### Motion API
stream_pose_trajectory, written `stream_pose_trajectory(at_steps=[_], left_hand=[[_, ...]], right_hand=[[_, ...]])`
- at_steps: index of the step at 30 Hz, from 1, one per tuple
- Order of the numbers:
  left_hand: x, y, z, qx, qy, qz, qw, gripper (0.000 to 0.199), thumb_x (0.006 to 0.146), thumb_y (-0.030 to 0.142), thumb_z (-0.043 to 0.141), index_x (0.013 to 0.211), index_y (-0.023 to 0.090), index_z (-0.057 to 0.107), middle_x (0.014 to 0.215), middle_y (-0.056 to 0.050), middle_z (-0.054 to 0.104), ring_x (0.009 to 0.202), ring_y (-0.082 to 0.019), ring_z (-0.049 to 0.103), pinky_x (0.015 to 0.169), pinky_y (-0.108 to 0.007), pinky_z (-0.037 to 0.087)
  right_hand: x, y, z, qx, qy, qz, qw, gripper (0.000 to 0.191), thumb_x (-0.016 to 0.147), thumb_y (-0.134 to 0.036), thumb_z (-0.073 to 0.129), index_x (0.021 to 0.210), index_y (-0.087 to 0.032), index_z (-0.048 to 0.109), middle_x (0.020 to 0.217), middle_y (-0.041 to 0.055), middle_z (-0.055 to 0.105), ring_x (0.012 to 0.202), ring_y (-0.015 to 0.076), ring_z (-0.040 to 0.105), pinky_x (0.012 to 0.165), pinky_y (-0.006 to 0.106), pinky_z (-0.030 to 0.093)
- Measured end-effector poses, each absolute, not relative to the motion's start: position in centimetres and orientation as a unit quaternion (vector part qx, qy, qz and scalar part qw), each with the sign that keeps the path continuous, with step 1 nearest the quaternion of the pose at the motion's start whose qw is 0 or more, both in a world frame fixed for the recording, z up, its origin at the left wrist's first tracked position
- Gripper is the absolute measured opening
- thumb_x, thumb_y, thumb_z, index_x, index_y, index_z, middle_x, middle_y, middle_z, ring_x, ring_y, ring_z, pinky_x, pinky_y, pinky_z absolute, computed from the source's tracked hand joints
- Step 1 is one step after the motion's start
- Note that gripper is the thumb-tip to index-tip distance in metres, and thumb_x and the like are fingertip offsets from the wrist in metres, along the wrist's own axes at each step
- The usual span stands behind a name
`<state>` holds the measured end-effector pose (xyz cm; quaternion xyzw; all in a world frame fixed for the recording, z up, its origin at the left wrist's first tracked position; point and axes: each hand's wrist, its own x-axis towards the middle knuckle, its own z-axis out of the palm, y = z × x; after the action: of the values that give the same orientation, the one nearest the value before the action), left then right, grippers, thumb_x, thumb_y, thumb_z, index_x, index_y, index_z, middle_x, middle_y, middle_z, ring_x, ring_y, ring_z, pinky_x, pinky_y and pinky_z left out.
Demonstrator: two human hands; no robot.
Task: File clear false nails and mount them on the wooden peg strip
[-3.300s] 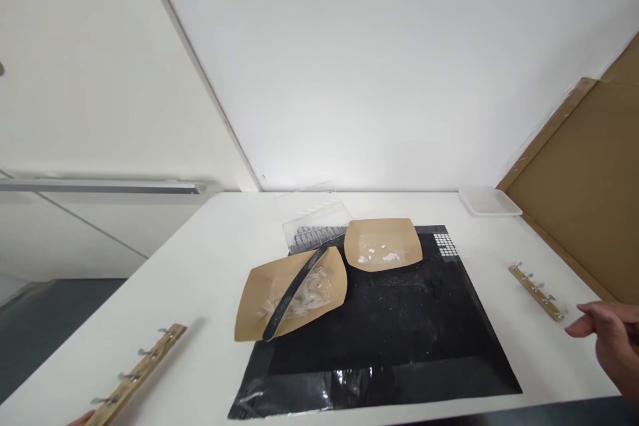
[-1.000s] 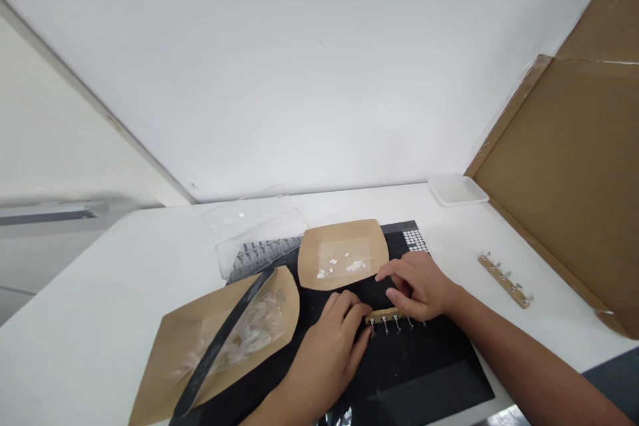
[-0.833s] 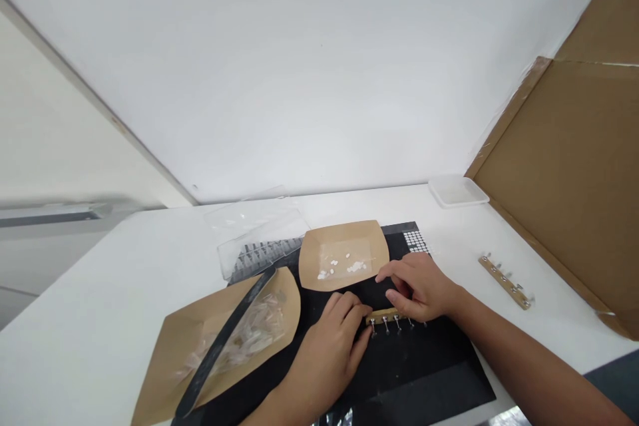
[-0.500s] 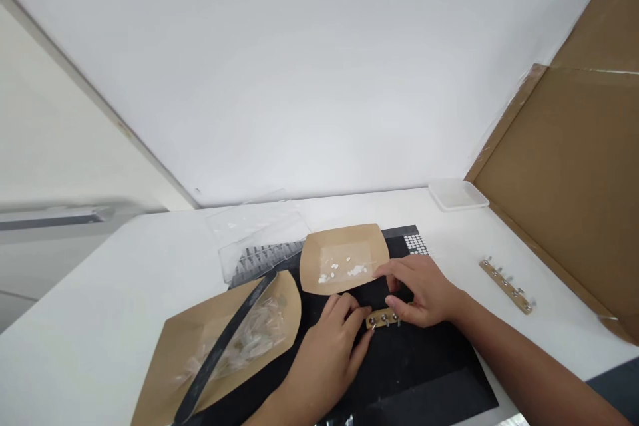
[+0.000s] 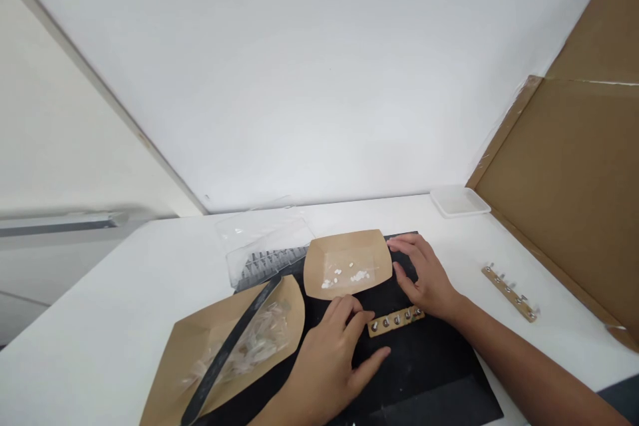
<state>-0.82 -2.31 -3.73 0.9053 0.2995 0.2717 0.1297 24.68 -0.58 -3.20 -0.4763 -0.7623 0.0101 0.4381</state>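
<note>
Left hand (image 5: 324,363) and right hand (image 5: 424,276), both open, flank a wooden strip (image 5: 396,323) on a black mat (image 5: 439,379), its studs now turned up, just below a kraft tray (image 5: 344,265); a second strip (image 5: 508,293) lies on the tabletop (image 5: 559,346) past the mat's right edge.

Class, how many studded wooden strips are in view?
2. One wooden strip lies on the black mat between the left hand and right hand; the other lies on the white table, to the right.

Left hand (image 5: 324,365), right hand (image 5: 426,278) bare; forearms (image 5: 519,365) bare too
</note>
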Motion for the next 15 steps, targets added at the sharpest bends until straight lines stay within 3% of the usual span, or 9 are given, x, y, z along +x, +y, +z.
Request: stream_pose_trajectory(at_steps=[4,6,11,15], left_hand=[[-0.5,-2.4,-2.9,0.889,0.25,0.367,0.116,0.008,0.099,0.026,0.068,0.103,0.019,0.068,0.094,-0.007,0.067,0.085,-0.019,0.066,0.07,-0.029,0.059],[-0.5,-2.2,-2.8,0.873,0.225,0.417,0.113,0.006,0.1,0.018,0.067,0.094,0.019,0.068,0.086,-0.004,0.067,0.077,-0.016,0.064,0.067,-0.026,0.056],[-0.5,-1.5,-2.9,0.856,0.211,0.459,0.111,0.007,0.099,0.014,0.07,0.095,0.017,0.075,0.082,-0.002,0.072,0.074,-0.014,0.068,0.068,-0.026,0.058],[-0.6,-1.2,-3.0,0.85,0.208,0.474,0.098,0.011,0.1,0.014,0.068,0.106,0.017,0.077,0.092,-0.003,0.079,0.083,-0.014,0.075,0.078,-0.026,0.063]], right_hand=[[24.9,-0.2,-2.8,-0.452,-0.768,-0.035,0.453,0.008,0.097,-0.029,0.076,0.102,-0.025,0.072,0.097,0.0028,0.076,0.094,0.0208,0.071,0.092,0.041,0.047],[24.9,-0.2,-2.6,-0.433,-0.77,-0.034,0.468,0.011,0.096,-0.031,0.078,0.089,-0.025,0.073,0.084,-0.0008,0.076,0.082,0.017,0.071,0.087,0.038,0.045],[24.4,-0.8,-2.4,-0.432,-0.75,0.048,0.498,0.013,0.099,-0.032,0.075,0.088,-0.026,0.077,0.08,-0.0023,0.08,0.073,0.0156,0.072,0.084,0.037,0.048],[23.6,-1.6,-2.4,-0.465,-0.699,0.201,0.505,0.022,0.105,-0.037,0.064,0.093,-0.028,0.08,0.088,0.0002,0.083,0.083,0.0191,0.076,0.082,0.036,0.057]])
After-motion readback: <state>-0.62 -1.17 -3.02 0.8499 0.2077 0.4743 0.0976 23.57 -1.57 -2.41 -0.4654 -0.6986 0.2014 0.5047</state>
